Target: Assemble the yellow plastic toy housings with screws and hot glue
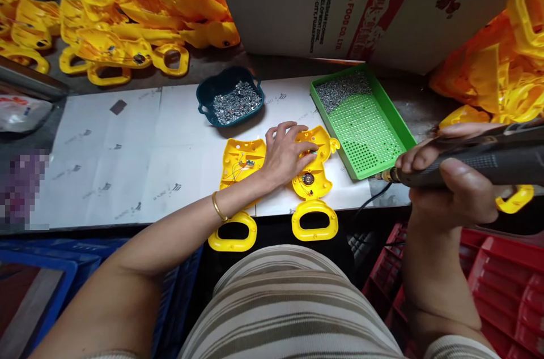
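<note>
The left hand (283,155) reaches across the white surface (140,161) and rests on the right-hand yellow shell half (321,163), its fingers spread and bent over the hollow side; whether they pinch any small part inside is hard to tell. A gold bracelet (219,207) circles that wrist. The right hand (450,172) is wrapped around a dark power tool (471,163), held level, its brass-coloured tip pointing left, near the near right corner of a green tray (361,129). The left-hand yellow shell half (242,155) lies beside the other, partly behind the forearm, with a small circuit board (250,163) and thin wires inside; a round dark component (308,179) sits in the right-hand one. Both loop handles jut past the surface's near edge. Small metal pieces (344,92) gather at the tray's far end, and more fill a teal basket (205,105) to its left. A printed cardboard box (289,13) stands behind, with yellow parts (140,8) heaped farther left.
</note>
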`<state>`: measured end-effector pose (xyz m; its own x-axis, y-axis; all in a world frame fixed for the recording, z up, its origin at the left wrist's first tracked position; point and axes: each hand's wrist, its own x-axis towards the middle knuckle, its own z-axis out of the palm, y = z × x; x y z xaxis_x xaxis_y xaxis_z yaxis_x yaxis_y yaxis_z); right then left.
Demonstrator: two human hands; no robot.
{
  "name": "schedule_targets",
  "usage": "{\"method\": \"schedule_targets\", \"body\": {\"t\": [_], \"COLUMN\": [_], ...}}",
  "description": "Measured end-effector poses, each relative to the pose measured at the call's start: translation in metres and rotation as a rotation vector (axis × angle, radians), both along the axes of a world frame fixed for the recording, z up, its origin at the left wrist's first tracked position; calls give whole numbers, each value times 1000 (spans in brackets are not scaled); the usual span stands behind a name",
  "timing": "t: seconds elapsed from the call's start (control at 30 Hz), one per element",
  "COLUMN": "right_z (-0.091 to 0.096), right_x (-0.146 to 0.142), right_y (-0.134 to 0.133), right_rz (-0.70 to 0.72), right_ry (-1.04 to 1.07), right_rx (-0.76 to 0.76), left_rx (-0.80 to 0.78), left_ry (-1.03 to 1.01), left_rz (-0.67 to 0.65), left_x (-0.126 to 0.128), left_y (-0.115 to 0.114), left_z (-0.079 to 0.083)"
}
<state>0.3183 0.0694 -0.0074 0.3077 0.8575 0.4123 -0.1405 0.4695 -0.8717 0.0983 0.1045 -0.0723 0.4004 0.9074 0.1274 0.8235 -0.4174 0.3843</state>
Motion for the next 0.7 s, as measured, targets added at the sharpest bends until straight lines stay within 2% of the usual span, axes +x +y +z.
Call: {"method": "schedule_targets", "body": {"t": [0.27,0.6,0.7], "right_z": [-9,9,9], "right_x": [0,9,12], "right_y": [-3,14,23], "right_rz": [16,14,-20], "right_ry": [2,30,50], "right_rx": [-64,82,107], "left_rx": [-4,4,9], "left_ry": [50,86,92], "left_rz": [-34,-53,-64], "left_x": [2,2,2], "left_y": [2,5,7], "left_z": [4,6,5]}}
